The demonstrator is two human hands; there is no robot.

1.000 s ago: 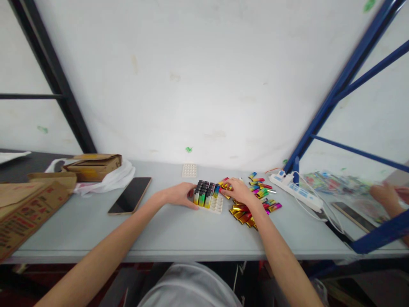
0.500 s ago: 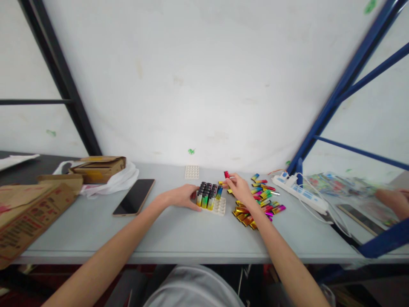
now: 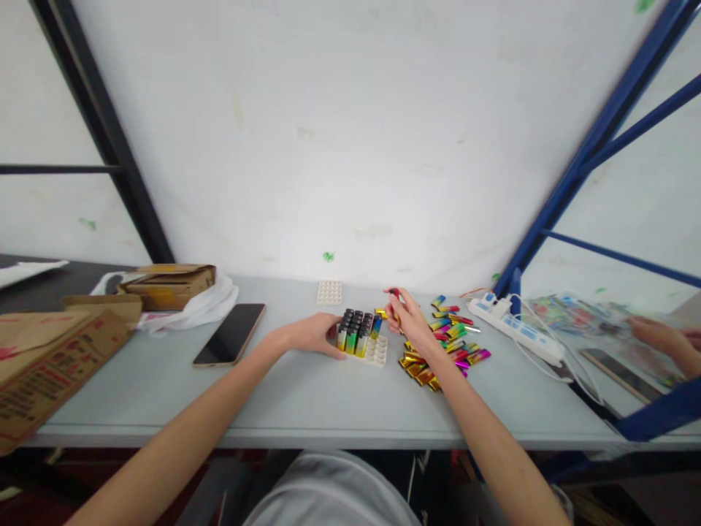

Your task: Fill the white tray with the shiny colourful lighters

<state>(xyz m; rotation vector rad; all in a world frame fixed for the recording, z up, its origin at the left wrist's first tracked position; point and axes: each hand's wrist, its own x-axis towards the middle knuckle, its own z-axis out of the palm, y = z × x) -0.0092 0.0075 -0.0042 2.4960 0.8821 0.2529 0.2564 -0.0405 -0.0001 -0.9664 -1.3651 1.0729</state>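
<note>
My left hand (image 3: 315,334) curves around the left side of a white tray (image 3: 377,352) with round pockets, thumb low in front and fingers behind. Shiny tubes with black tops (image 3: 355,332) stand upright in rows in this tray, coloured yellow, green and blue. The tray's right-hand front pockets show no tubes. Up and to the right, my right hand (image 3: 406,315) is closed on a small red metallic tube (image 3: 393,292), partly hidden by the fingers. Beside and below that hand lies a loose pile of multicoloured metallic tubes (image 3: 424,372).
A second white pocketed tray (image 3: 329,293) lies near the wall. Left are a phone (image 3: 233,332), cardboard boxes (image 3: 60,358) and a white plastic bag (image 3: 200,310). On the right are a power strip (image 3: 515,329), another phone (image 3: 618,372) and another person's hand (image 3: 657,336).
My right hand has turned the red tube and wrapped its fingers further around it, just above the tray's right side. My left hand stays at the tray. The other person's hand has shifted left.
</note>
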